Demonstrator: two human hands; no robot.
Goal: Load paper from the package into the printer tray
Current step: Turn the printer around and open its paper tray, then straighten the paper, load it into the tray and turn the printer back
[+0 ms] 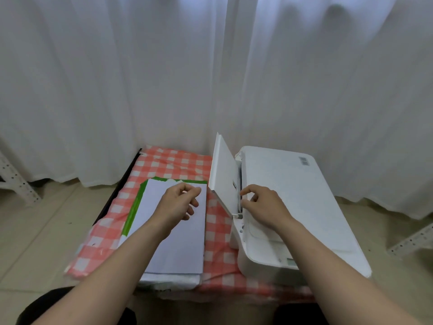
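Observation:
A stack of white paper [180, 245] lies in its torn green-and-white package [134, 208] on the left half of the table. A white printer [293, 207] stands on the right, its rear paper tray [223, 174] flipped up and leaning left. My left hand [180, 204] hovers over the far end of the paper stack, fingers loosely curled, holding nothing. My right hand [262, 204] rests at the feed slot by the tray's base, its fingertips curled at the slot's edge; what they touch is too small to tell.
The low table carries a red-and-white checked cloth [218, 233]. White curtains [210, 78] hang right behind it. Pale floor tiles lie on both sides, with perforated metal rails at the far left [16, 181] and far right [412, 240].

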